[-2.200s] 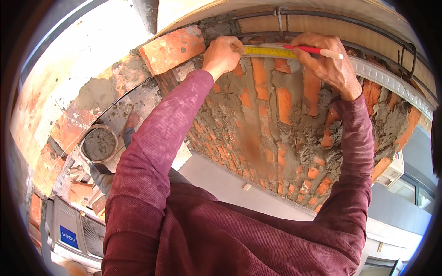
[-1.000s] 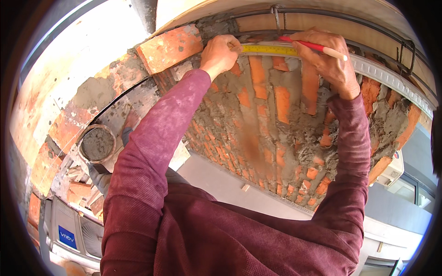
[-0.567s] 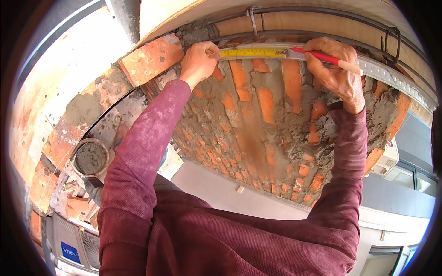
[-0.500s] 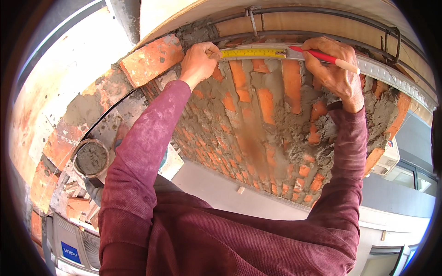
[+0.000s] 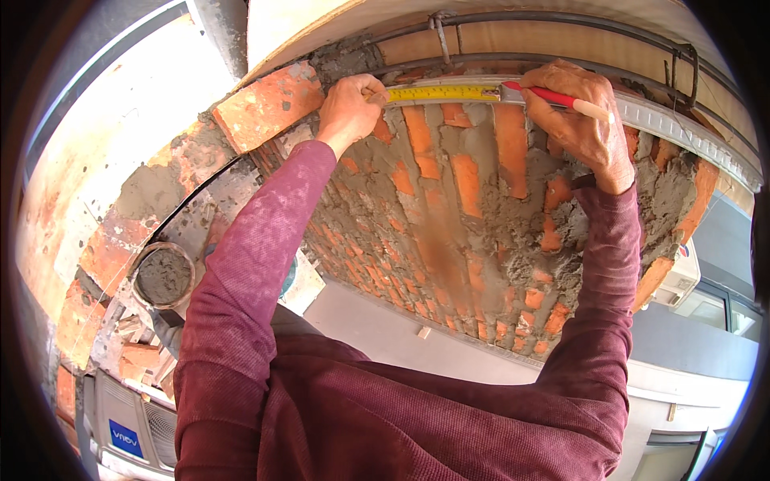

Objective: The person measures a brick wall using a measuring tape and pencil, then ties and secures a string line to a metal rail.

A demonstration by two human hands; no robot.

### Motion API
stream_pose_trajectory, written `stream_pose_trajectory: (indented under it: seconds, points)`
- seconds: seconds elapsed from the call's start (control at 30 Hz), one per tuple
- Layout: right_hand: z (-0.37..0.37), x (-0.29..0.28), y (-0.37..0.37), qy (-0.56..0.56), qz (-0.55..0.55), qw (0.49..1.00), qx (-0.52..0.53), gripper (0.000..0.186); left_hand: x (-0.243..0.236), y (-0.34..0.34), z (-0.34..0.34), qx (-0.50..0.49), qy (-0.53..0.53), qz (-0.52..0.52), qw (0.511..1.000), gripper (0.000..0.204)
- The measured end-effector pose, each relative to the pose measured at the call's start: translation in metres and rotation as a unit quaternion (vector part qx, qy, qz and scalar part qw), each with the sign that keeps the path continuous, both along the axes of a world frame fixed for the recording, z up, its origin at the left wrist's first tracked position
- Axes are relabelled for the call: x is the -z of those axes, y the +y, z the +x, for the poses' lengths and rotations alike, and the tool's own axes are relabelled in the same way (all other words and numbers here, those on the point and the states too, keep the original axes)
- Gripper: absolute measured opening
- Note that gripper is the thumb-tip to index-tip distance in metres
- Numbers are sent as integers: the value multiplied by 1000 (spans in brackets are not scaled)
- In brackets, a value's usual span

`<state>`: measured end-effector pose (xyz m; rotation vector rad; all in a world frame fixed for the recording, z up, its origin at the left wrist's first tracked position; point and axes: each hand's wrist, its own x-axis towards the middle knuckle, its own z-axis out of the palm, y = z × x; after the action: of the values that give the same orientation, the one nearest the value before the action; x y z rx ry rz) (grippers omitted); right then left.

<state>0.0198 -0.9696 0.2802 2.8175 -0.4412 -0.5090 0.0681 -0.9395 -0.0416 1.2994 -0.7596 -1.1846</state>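
Observation:
Along the top of the rough brick wall [image 5: 511,152], my left hand [image 5: 350,110] pinches the left end of a yellow tape measure [image 5: 443,94]. The tape lies stretched along a long silver metal straightedge [image 5: 670,122]. My right hand [image 5: 579,119] grips a slim red pencil-like marker [image 5: 553,98] with a pale rear end. Its tip sits at the right end of the visible tape, against the straightedge. My right palm partly covers the bar. Whether the tape has a case is hidden by my left fingers.
Dark metal rods [image 5: 513,58] run behind the wall top. A loose brick [image 5: 269,106] lies left of my left hand. A bucket of mortar [image 5: 164,275] stands lower left, above an air-conditioner unit [image 5: 120,421]. Wet mortar [image 5: 144,192] covers part of the left brickwork.
The marker's rear end has swung slightly left and up as my right fingers shifted. My left hand stays on the tape. The whole view has moved a little.

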Motion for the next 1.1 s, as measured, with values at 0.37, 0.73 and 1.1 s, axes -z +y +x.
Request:
stream_pose_trajectory:
  seconds: [0.37, 0.73, 1.1]
  points:
    - [-10, -22, 19, -211, 16, 977, -9, 9, -9, 17, -8, 37, 38, -45, 998, 12]
    - [-25, -85, 67, -287, -128, 949, -21, 9, -106, 10, 5, 34, 44, -172, 984, 9]
    - [-24, -91, 75, -295, -145, 943, -46, 13, -92, 3, -9, -6, 163, -186, 969, 11]
